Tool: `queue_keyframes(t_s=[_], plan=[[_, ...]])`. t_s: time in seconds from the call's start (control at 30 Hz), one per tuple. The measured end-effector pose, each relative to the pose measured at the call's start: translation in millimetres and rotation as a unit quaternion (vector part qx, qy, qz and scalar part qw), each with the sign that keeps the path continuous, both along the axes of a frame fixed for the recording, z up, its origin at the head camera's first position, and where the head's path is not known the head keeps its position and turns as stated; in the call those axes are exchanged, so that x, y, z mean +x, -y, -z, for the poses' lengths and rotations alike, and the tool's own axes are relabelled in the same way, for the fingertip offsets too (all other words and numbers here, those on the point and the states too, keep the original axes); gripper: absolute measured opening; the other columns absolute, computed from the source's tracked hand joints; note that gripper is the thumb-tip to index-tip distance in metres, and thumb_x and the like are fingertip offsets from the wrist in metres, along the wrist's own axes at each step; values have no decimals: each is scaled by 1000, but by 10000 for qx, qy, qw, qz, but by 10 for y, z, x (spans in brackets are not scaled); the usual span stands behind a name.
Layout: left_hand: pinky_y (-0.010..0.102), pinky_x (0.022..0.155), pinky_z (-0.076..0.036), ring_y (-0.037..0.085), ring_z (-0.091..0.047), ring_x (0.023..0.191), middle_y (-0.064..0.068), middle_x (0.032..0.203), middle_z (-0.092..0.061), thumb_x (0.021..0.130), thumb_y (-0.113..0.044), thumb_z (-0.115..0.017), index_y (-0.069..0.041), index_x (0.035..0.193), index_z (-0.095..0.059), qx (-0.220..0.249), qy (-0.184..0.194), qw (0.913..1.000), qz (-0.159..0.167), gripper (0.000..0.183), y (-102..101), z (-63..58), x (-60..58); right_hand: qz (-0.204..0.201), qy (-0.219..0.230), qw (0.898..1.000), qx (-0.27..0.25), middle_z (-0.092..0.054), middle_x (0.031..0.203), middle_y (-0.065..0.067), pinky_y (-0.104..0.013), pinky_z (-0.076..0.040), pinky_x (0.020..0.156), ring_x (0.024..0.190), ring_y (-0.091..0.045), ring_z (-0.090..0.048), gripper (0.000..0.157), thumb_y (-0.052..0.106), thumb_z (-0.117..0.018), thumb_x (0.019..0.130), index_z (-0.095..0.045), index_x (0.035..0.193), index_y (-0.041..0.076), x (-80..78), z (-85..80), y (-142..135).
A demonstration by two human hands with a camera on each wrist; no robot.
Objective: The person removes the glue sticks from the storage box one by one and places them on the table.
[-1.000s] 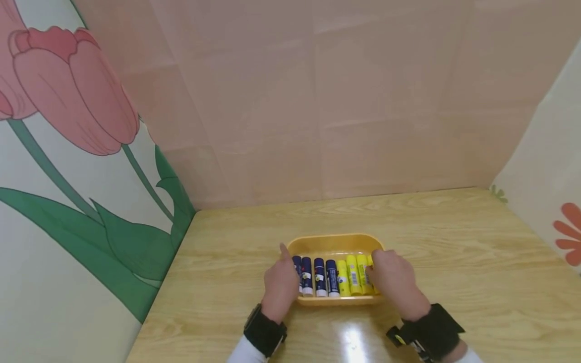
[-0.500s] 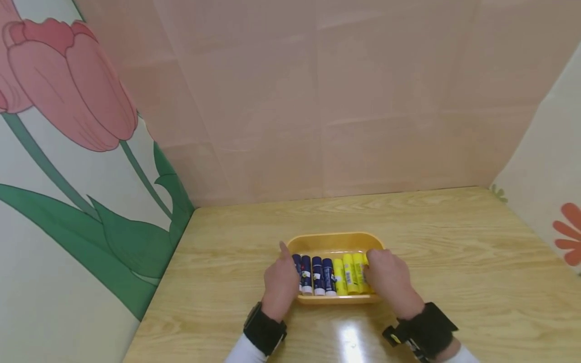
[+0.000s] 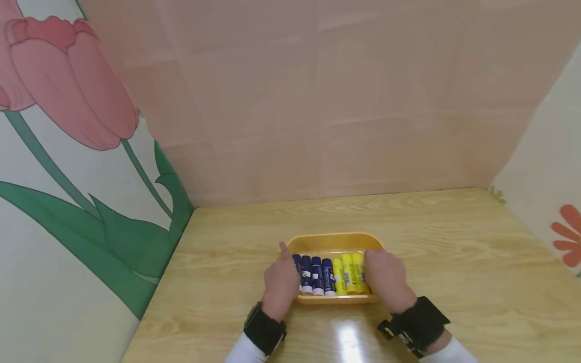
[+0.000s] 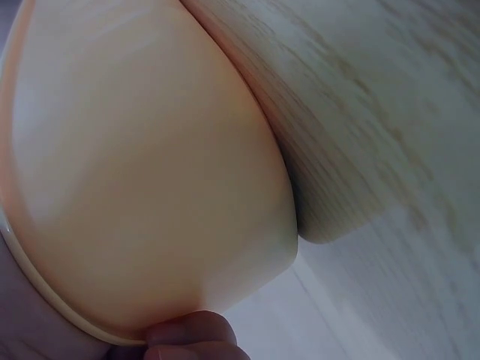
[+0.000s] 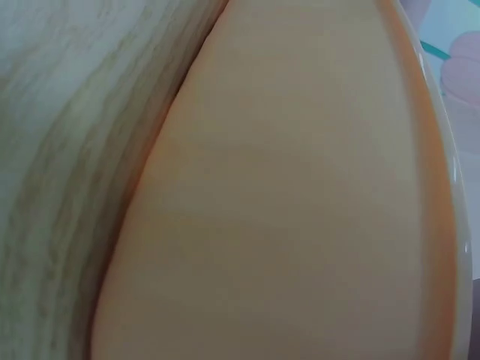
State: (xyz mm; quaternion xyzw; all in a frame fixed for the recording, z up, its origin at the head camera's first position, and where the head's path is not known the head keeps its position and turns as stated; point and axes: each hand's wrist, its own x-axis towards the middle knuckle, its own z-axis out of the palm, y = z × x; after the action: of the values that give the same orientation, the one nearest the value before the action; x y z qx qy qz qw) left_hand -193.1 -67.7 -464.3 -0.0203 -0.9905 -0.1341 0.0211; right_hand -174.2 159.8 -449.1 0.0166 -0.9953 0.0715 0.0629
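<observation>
A shallow yellow plastic tray [image 3: 333,244] stands on the table, holding a row of glue sticks side by side. Several navy glue sticks [image 3: 316,275] with white ends fill the left part, and yellow glue sticks [image 3: 349,275] the right. My left hand [image 3: 281,283] grips the tray's left end, thumb along the rim; in the left wrist view its fingertips [image 4: 193,328] lie under the rim against the outer wall. My right hand [image 3: 385,280] reaches over the right end, bent at the yellow row's edge, and covers that corner. Its fingers are hidden, so I cannot tell what they grip.
The wood-grain table [image 3: 236,242] meets a pinkish covered wall [image 3: 295,101] at the back. A tulip-printed panel [image 3: 81,191] borders the left side, and a white panel with a red flower [image 3: 569,234] the right.
My right hand has moved slightly left and inward. The glue sticks have shifted left and lie closer together, and the rightmost yellow one is now hidden. My left hand has stayed at the rim.
</observation>
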Motion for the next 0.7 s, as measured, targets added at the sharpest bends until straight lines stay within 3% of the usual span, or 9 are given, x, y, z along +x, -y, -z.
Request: queue_keyframes(t_s=[0.3, 0.7], plan=[[31, 47, -43, 17, -48, 51, 5, 62, -51, 97, -14, -59, 4, 155, -26, -114, 155, 9998, 1, 70, -16, -3, -9, -54, 35, 9999, 139, -50, 62, -7, -39, -41, 40, 54, -23, -50, 16, -1, -58, 85, -58, 71, 6, -59, -37, -5], [33, 48, -47, 18, -52, 54, 8, 66, -57, 96, -13, -60, 5, 154, -28, -128, 35, 9999, -10, 69, -25, -1, -2, -85, 595, 9977, 302, -52, 68, -8, -38, -43, 46, 60, -24, -50, 9, 1, -62, 85, -60, 77, 5, -135, -104, 16]])
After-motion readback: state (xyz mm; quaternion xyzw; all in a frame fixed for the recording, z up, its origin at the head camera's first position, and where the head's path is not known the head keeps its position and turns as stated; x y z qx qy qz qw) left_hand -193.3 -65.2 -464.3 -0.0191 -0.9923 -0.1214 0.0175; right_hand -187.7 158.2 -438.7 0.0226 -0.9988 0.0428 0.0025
